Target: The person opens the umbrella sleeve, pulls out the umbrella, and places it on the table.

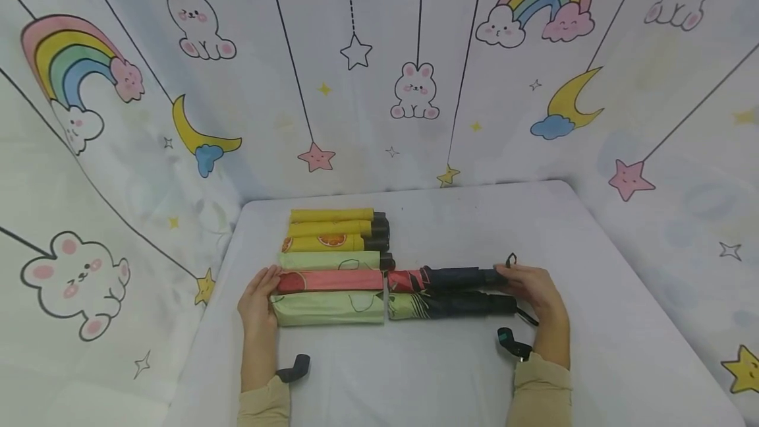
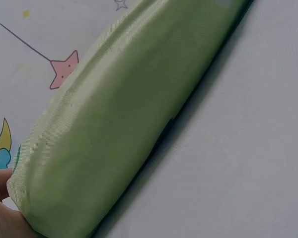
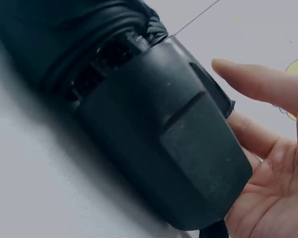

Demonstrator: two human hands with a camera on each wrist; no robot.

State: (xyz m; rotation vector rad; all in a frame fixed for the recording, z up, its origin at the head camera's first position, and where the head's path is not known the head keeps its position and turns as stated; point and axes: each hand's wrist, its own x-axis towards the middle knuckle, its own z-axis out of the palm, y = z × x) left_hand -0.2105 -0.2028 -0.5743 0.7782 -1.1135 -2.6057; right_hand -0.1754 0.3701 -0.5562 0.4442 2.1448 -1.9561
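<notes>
A red sleeve (image 1: 332, 281) and a light green sleeve (image 1: 329, 309) lie side by side. To their right, end to end with them, are a red and black folded umbrella (image 1: 450, 278) and a green and black folded umbrella (image 1: 453, 305). My left hand (image 1: 259, 298) touches the sleeves' left ends, its fingertips at the red one. At the other side my right hand (image 1: 541, 292) has its fingertips at the red umbrella's handle end. A black handle (image 3: 164, 134) fills much of the right wrist view, the thumb apart from it and other fingers partly hidden behind.
Behind lie several yellow umbrellas (image 1: 331, 229) and a light green one (image 1: 332, 260), black handles to the right. They rest on a white-covered table (image 1: 439, 374). Patterned cloth (image 1: 379, 124) hangs around the back and sides. A black wrist device (image 1: 294, 369) sits by the left wrist.
</notes>
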